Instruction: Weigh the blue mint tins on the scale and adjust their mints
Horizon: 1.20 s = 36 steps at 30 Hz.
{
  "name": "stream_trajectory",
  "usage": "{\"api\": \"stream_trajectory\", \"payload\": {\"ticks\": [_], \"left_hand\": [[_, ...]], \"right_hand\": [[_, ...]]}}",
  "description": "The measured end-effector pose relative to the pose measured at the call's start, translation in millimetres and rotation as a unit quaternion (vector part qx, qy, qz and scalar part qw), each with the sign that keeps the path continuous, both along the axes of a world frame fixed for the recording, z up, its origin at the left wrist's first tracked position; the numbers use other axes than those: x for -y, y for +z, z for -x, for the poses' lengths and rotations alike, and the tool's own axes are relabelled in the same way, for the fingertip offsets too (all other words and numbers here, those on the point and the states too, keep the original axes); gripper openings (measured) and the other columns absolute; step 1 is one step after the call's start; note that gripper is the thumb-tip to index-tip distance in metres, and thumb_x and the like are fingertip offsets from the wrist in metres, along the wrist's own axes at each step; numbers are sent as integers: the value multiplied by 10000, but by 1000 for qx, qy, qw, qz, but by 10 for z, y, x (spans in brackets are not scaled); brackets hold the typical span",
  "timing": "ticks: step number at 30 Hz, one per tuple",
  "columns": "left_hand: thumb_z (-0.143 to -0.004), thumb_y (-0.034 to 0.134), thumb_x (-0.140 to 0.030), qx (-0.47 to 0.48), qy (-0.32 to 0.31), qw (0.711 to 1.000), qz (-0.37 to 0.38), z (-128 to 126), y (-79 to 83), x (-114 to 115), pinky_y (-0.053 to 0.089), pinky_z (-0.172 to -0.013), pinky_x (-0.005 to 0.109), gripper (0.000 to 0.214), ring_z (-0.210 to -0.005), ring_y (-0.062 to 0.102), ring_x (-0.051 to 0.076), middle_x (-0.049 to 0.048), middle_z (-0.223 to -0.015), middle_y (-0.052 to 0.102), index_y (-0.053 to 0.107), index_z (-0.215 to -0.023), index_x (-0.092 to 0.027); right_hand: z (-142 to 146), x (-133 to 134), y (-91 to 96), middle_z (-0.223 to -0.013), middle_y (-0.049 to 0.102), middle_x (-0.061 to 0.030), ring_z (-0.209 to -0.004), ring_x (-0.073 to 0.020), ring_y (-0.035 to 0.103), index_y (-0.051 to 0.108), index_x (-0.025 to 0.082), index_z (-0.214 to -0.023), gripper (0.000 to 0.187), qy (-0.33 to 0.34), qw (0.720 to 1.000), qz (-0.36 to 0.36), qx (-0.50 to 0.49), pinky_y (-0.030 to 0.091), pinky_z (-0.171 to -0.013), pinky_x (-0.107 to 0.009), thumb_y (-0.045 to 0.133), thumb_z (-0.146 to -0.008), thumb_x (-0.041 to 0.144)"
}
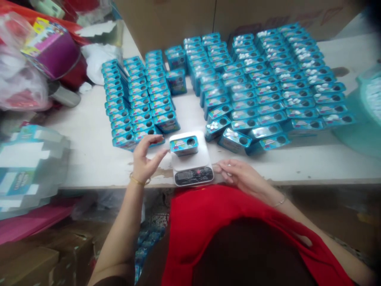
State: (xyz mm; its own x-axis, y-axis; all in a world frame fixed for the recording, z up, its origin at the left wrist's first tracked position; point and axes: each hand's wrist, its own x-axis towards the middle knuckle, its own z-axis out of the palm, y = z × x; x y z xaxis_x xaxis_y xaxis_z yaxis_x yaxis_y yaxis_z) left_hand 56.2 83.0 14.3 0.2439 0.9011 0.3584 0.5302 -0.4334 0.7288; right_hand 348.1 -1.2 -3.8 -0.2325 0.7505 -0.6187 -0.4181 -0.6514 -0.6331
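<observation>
A blue tin with a dark round hole in its top stands upright on a small white kitchen scale. My left hand is just left of the tin, thumb and fingers apart, holding nothing. Right of the scale's display, low over the table edge, my right hand has its fingers drawn together on small white tablets, partly hidden by the fingers. To the right stand rows of similar tins, many with white tablets on their tops.
More blue tins stand in rows on the left of the white table. A turquoise basin of white tablets is at the right edge. A large cardboard box borders the back. Flattened printed cartons lie at left.
</observation>
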Motion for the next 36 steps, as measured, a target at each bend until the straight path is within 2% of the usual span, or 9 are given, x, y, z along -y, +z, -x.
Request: {"api": "stream_trajectory", "payload": {"ticks": [4, 9, 11, 16, 19, 23, 28, 32, 36], "left_hand": [[-792, 676, -395, -56, -41, 997, -41, -105, 98, -41, 484, -899, 370, 448, -1002, 593, 202, 72, -1093, 633, 547, -1173, -198], [-753, 699, -482, -173, -129, 975, -50, -262, 169, -144, 428, -971, 433, 724, -1124, 538, 265, 122, -1225, 579, 406, -1351, -197], [-780, 669, -483, -201, -141, 968, -47, -298, 156, -171, 439, -948, 427, 675, -1105, 552, 268, 124, -1201, 593, 418, -1336, -195], [-866, 584, -396, -225, -151, 961, -51, -350, 176, -317, 475, -878, 372, 350, -1013, 598, 236, 102, -1086, 638, 536, -1149, -196], [-870, 573, -339, -206, -105, 968, -95, -430, 282, -635, 485, -851, 358, 332, -967, 597, 221, 91, -1067, 627, 504, -1159, -190], [-867, 541, -266, -204, -4, 972, -114, -605, 370, -1372, 462, -921, 347, 347, -1056, 566, 215, 96, -1162, 578, 462, -1194, -180], [-823, 595, -261, -297, 7, 951, -83, -740, 180, -2230, 460, -884, 331, 326, -1010, 577, 219, 92, -1101, 598, 523, -1129, -173], [-779, 643, -304, -361, 26, 929, -77, -727, 61, -2531, 420, -887, 400, 295, -1026, 549, 277, 110, -1076, 583, 586, -1038, -176], [-803, 616, -395, -395, 46, 913, -89, -763, 153, -2821, 372, -947, 416, 412, -1133, 485, 284, 105, -1194, 534, 537, -1162, -208]], "right_hand": [[97, -93, 49, -781, 636, -21, -521, -29, 446, 673, 138, -854, 264, 7, 999, -40, 5, 329, -439, -152, 760, -746, 363], [242, -164, 35, -750, 621, -26, -515, -43, 472, 660, 120, -852, 312, 9, 999, -32, -28, 327, -421, -155, 766, -731, 387], [297, -174, 29, -732, 617, -25, -483, -39, 462, 643, 109, -850, 341, 13, 998, -34, -45, 320, -401, -150, 762, -729, 405], [394, -155, -46, -690, 608, -27, -450, -33, 457, 622, 93, -802, 357, 11, 996, -46, -78, 308, -383, -132, 751, -729, 418], [423, -158, -118, -694, 603, -26, -433, -29, 438, 615, 95, -781, 373, 0, 995, -53, -90, 269, -365, -132, 759, -711, 432], [426, -170, -143, -702, 597, -17, -414, -22, 410, 614, 106, -813, 409, -16, 995, -51, -90, 233, -360, -139, 769, -687, 463], [390, -174, -215, -684, 574, -17, -402, -25, 379, 591, 118, -762, 486, -15, 996, -56, -69, 215, -364, -164, 754, -650, 562], [320, -199, -375, -676, 556, -10, -420, -38, 382, 572, 136, -751, 605, 0, 999, -22, -49, 205, -372, -177, 763, -539, 669], [233, -218, -406, -669, 553, -16, -519, -55, 459, 584, 129, -714, 606, 41, 998, -41, -21, 311, -477, -168, 748, -560, 691]]}}
